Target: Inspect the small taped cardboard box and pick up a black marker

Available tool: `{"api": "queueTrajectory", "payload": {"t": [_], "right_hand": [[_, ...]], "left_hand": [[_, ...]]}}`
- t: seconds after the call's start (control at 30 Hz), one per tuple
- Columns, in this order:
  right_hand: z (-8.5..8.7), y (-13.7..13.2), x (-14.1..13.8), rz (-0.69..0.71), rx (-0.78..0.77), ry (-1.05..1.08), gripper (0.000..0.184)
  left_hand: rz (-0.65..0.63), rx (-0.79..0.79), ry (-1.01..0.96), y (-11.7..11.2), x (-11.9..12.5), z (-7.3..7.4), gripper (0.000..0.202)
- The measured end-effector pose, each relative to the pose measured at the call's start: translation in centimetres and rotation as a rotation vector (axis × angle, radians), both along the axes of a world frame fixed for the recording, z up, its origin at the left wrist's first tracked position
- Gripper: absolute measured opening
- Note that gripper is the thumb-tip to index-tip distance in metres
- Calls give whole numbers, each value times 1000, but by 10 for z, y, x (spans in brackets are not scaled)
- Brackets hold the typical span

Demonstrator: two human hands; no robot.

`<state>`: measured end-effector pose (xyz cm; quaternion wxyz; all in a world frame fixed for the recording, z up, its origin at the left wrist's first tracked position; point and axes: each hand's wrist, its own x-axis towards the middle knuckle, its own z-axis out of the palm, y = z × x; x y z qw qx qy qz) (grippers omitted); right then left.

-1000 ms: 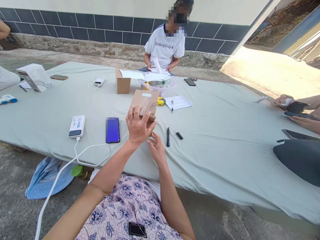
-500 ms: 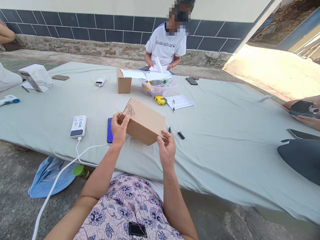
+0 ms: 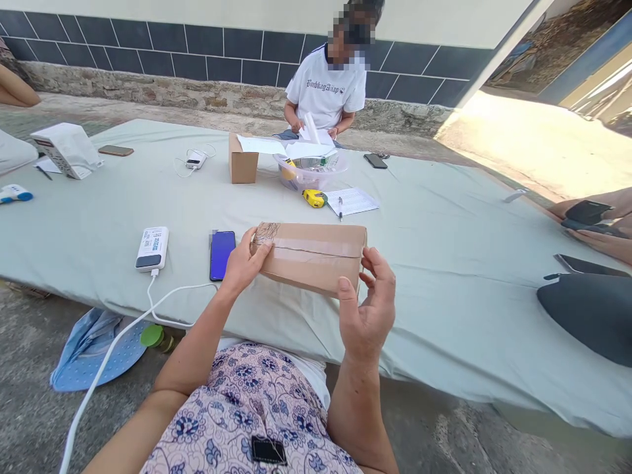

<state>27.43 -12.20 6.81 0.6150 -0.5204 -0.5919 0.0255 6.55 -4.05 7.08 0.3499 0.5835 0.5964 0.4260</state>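
I hold a brown cardboard box (image 3: 312, 258) in front of me, above the near edge of the grey-green sheet (image 3: 444, 263). Its taped seam faces me and runs lengthwise. My left hand (image 3: 243, 262) grips the box's left end, thumb on the tape. My right hand (image 3: 368, 304) holds the right end, with the thumb on the front face and the fingers curled behind. A dark ink sketch shows at the box's top left corner.
A blue-screened phone (image 3: 222, 254) and a white power bank (image 3: 151, 248) with its cable lie left of the box. Farther off are a small open carton (image 3: 242, 164), a clear tub (image 3: 312, 172), a yellow tape measure (image 3: 315, 197) and a paper sheet (image 3: 351, 201). A seated person (image 3: 326, 89) handles papers opposite; another person's hands (image 3: 600, 227) are at right.
The box has been turned from tilted with a plain face up to level with its taped side toward me. Both hands shifted to its ends, and it now covers the pens on the sheet.
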Motion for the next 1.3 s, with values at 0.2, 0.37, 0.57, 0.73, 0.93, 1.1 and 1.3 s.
{"api": "queueTrajectory", "payload": {"t": [0.2, 0.37, 0.57, 0.73, 0.93, 1.1, 1.3], "right_hand": [[-5, 4, 4, -28, -21, -107, 59], [-9, 9, 0, -61, -8, -19, 52], [-4, 9, -3, -89, -111, 201, 53], [4, 11, -2, -98, -183, 348, 56], [3, 15, -1, -114, -313, 359, 61], [3, 16, -4, -102, -411, 273, 71], [6, 18, -6, -167, -540, 190, 67]], "left_hand": [[10, 27, 134, -9, -2, 16, 56], [-7, 81, 129, -10, 0, 14, 59], [-17, 222, 59, -21, 2, 23, 59], [17, 293, 35, -24, 3, 25, 65], [53, 271, 57, -21, 5, 21, 57], [106, 173, 111, -19, 5, 23, 50], [146, 148, 271, -19, 7, 24, 48]]}}
